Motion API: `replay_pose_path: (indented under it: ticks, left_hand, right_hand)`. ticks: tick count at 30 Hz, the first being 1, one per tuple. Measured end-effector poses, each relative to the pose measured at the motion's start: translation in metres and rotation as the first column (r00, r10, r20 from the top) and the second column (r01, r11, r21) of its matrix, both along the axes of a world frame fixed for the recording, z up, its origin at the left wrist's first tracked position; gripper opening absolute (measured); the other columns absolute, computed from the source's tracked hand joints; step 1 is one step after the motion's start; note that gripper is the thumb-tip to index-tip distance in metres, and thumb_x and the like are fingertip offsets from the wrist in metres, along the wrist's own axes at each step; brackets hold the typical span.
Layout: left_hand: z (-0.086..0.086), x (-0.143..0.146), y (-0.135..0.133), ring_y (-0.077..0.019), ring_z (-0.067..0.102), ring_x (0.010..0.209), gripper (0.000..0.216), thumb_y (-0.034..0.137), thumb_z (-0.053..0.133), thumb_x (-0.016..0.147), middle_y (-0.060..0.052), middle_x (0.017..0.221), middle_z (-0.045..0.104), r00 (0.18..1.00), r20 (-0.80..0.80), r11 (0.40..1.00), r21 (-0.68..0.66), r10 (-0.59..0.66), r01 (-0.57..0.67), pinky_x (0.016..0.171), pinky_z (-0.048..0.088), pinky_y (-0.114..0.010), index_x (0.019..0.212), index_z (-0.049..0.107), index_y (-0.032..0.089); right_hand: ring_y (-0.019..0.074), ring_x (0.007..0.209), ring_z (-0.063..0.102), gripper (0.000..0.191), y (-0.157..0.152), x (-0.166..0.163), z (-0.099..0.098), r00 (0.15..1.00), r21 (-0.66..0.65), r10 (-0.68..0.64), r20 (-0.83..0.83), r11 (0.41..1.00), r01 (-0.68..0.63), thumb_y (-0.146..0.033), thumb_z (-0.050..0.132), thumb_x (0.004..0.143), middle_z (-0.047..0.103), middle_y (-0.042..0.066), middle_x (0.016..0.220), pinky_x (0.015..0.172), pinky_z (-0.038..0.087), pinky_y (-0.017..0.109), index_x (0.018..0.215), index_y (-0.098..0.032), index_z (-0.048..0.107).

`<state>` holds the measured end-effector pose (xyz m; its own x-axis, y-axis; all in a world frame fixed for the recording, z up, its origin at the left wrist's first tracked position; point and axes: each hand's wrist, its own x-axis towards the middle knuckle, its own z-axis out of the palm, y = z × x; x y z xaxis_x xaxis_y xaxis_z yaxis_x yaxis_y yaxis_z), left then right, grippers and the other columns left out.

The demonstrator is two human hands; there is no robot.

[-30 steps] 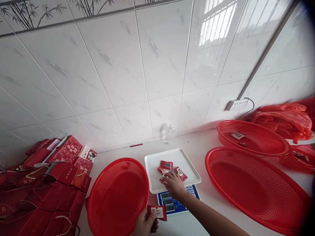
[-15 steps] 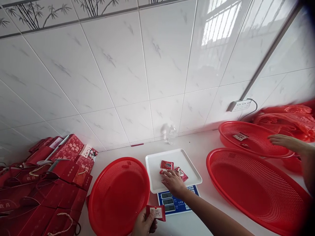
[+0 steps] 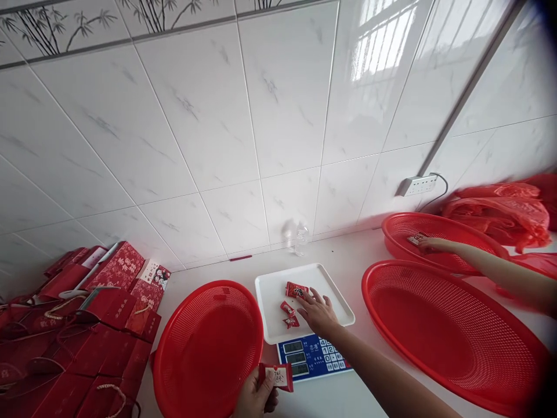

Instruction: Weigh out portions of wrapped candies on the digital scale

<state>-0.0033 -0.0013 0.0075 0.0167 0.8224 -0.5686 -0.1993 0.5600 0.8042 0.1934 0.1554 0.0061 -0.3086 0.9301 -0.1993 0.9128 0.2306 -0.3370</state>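
My left hand (image 3: 255,395) pinches a small red snack packet (image 3: 278,376) with a white label, in front of the left red basket. My right hand (image 3: 318,313) is over the white tray (image 3: 270,331), fingers spread, with the fingertips at a red packet with black lettering (image 3: 296,289). Whether anything lies under the palm is hidden. Two small red wrapped candies (image 3: 289,313) lie in the tray, left of this hand. The tray rests on a weighing scale (image 3: 304,363) with a blue panel, partly covered by my right forearm.
Left stands an oval red basket (image 3: 163,342); on the right are a large red basket (image 3: 369,284) and another behind it, where a co-worker's hand (image 3: 430,244) touches a packet (image 3: 416,238). Red gift boxes (image 3: 117,331) crowd the far left. A clear container (image 3: 301,238) stands by the wall.
My right hand has shifted slightly right and its fingers have spread, uncovering the small candies; the packet on the right no longer shows. The co-worker's hand has reached left to a packet in the basket.
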Motion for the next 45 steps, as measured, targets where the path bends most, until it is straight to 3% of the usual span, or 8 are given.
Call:
replay_pose_path:
  ticks: [8, 12, 15, 19, 24, 30, 38, 45]
  left_hand:
    - [-0.005, 0.000, 0.001, -0.0064, 0.044, 0.048, 0.061, 0.071, 0.065, 0.049, 0.005, 0.053, 0.049, 0.999, -0.016, 1.000, 0.013, -0.028, 0.028, 0.051, 0.031, -0.021, 0.073, 0.054, 0.016]
    - [-0.008, 0.003, 0.006, -0.0058, 0.042, 0.049, 0.060, 0.069, 0.065, 0.053, 0.005, 0.054, 0.048, 0.992, 0.008, 0.991, 0.053, -0.124, 0.123, 0.051, 0.030, -0.021, 0.078, 0.056, 0.015]
    - [-0.007, 0.008, 0.009, -0.0063, 0.042, 0.049, 0.060, 0.068, 0.062, 0.059, 0.004, 0.056, 0.049, 0.985, -0.015, 0.982, 0.081, -0.171, 0.171, 0.051, 0.031, -0.022, 0.086, 0.059, 0.014]
    - [-0.006, 0.010, 0.009, -0.0083, 0.048, 0.052, 0.064, 0.072, 0.059, 0.057, 0.002, 0.065, 0.055, 0.984, -0.054, 0.984, 0.058, -0.168, 0.171, 0.051, 0.033, -0.022, 0.088, 0.057, 0.016]
    - [-0.011, 0.002, 0.006, -0.0082, 0.049, 0.056, 0.062, 0.071, 0.059, 0.058, 0.002, 0.068, 0.054, 0.977, -0.045, 0.977, 0.040, -0.206, 0.208, 0.052, 0.033, -0.022, 0.087, 0.055, 0.016]
    - [-0.015, -0.003, 0.002, -0.0063, 0.046, 0.053, 0.062, 0.072, 0.059, 0.056, 0.004, 0.066, 0.053, 0.977, -0.003, 0.977, 0.027, -0.212, 0.212, 0.051, 0.029, -0.021, 0.084, 0.053, 0.017]
    - [-0.010, -0.004, -0.003, -0.0059, 0.044, 0.050, 0.065, 0.074, 0.060, 0.051, 0.004, 0.062, 0.052, 0.993, -0.038, 0.994, 0.016, -0.112, 0.112, 0.049, 0.027, -0.021, 0.081, 0.053, 0.017]
    - [-0.009, -0.002, -0.003, -0.0067, 0.045, 0.051, 0.065, 0.074, 0.060, 0.050, 0.004, 0.062, 0.052, 0.993, -0.048, 0.994, 0.015, -0.107, 0.107, 0.050, 0.028, -0.021, 0.079, 0.051, 0.017]
  right_hand:
    - [0.0220, 0.107, 0.055, 0.043, -0.044, -0.009, 0.025, 0.904, -0.125, 0.026, -0.426, 0.988, -0.087, -0.043, 0.033, 0.089, 0.063, 0.007, 0.116, 0.090, 0.041, 0.033, 0.114, -0.022, 0.061]
    - [0.0152, 0.073, 0.059, 0.033, -0.081, -0.014, 0.037, 0.717, -0.449, -0.041, -0.696, 0.803, -0.391, -0.044, 0.050, 0.081, 0.068, 0.002, 0.083, 0.065, 0.044, 0.024, 0.097, -0.020, 0.066]
    - [0.0104, 0.059, 0.051, 0.023, -0.093, -0.013, 0.035, 0.685, -0.561, -0.192, -0.703, 0.741, -0.369, -0.037, 0.059, 0.074, 0.062, -0.002, 0.065, 0.053, 0.037, 0.020, 0.085, -0.017, 0.064]
    - [0.0114, 0.059, 0.052, 0.022, -0.080, 0.002, 0.019, 0.661, -0.535, -0.320, -0.678, 0.832, -0.146, -0.036, 0.057, 0.073, 0.060, -0.001, 0.063, 0.054, 0.038, 0.021, 0.081, -0.016, 0.062]
    - [0.0171, 0.068, 0.059, 0.038, -0.044, 0.029, -0.001, 0.838, -0.234, -0.272, -0.474, 0.956, 0.178, -0.046, 0.041, 0.082, 0.066, 0.002, 0.073, 0.059, 0.043, 0.025, 0.092, -0.017, 0.064]
    - [0.0275, 0.120, 0.043, 0.046, -0.022, 0.037, -0.007, 0.910, -0.093, -0.255, -0.328, 0.967, 0.238, -0.041, 0.043, 0.083, 0.046, 0.010, 0.134, 0.095, 0.036, 0.039, 0.125, -0.023, 0.051]
    - [0.0231, 0.120, 0.044, 0.041, -0.010, 0.017, -0.013, 0.963, -0.038, -0.159, -0.218, 0.987, 0.154, -0.036, 0.040, 0.085, 0.051, 0.006, 0.129, 0.098, 0.035, 0.036, 0.123, -0.026, 0.053]
    - [0.0285, 0.139, 0.005, 0.063, 0.007, -0.006, -0.003, 0.995, -0.043, -0.063, -0.083, 0.997, 0.059, -0.058, 0.045, 0.079, 0.017, 0.002, 0.151, 0.107, 0.014, 0.051, 0.137, -0.036, 0.033]
